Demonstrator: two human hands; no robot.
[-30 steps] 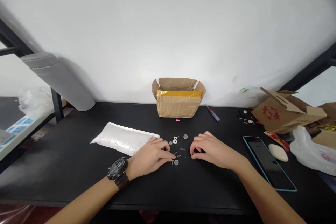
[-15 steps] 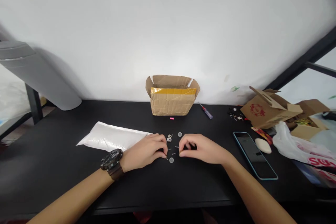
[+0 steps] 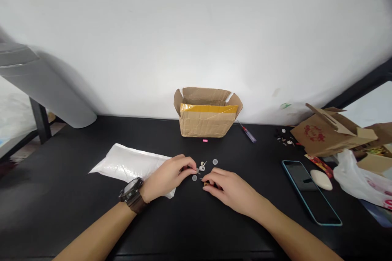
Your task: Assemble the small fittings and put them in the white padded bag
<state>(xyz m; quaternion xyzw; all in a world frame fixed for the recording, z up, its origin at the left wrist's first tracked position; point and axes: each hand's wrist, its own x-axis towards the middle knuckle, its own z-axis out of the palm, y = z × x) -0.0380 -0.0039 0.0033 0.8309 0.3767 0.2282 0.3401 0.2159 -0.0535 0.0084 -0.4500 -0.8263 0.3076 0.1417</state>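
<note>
My left hand (image 3: 171, 176), with a dark watch on its wrist, is closed in a pinch. A thin metal pin (image 3: 199, 173) sticks out from its fingertips, close to two small white fittings (image 3: 202, 167) on the black table. My right hand (image 3: 228, 187) is pinched around a small brownish piece (image 3: 206, 184), mostly hidden by the fingers. One clear round disc (image 3: 194, 178) lies just below the left fingertips, another clear disc (image 3: 215, 162) above the right hand. A tiny spring (image 3: 201, 178) shows beside the right fingertips, partly hidden.
A white padded mailer (image 3: 134, 163) lies under the left wrist. An open cardboard box (image 3: 208, 122) stands by the wall, with a screwdriver (image 3: 249, 134) beside it. To the right are a phone (image 3: 312, 193), a white rounded object (image 3: 321, 180), small parts and a second box (image 3: 318, 132).
The view has shifted slightly. My left fingertips have moved up beside the white fittings, and my right hand has come lower and closer, now covering where the springs lay.
</note>
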